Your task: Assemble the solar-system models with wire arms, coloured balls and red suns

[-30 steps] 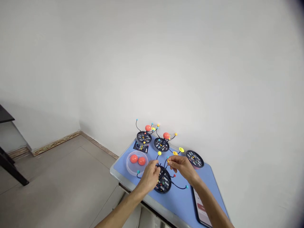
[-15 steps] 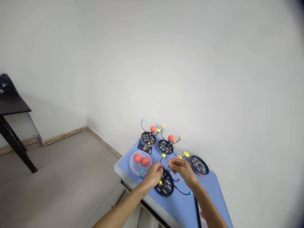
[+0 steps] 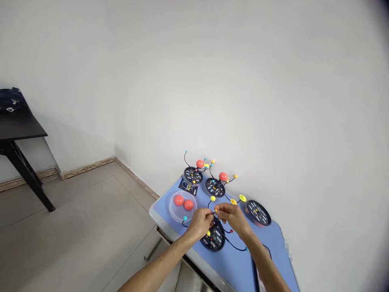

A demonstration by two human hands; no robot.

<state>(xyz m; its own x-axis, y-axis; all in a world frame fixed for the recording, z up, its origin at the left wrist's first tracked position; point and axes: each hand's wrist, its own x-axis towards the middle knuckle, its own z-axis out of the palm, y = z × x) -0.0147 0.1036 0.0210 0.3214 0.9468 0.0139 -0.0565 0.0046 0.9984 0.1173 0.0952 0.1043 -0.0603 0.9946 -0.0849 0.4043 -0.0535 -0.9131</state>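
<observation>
Left hand (image 3: pixel 199 224): curled over the thin black wires (image 3: pixel 209 206); I couldn't tell whether it gripped.
Right hand (image 3: pixel 232 217): pinched a small yellow bead (image 3: pixel 216 211), just above the round black disc (image 3: pixel 214 240).

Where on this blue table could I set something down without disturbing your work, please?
The widest bare patch of the blue table lies between the front black disc model and the near rim. A smaller one sits beyond the right forearm, below the far-right disc. It's crowded around the left hand, right hand and wires.
</observation>
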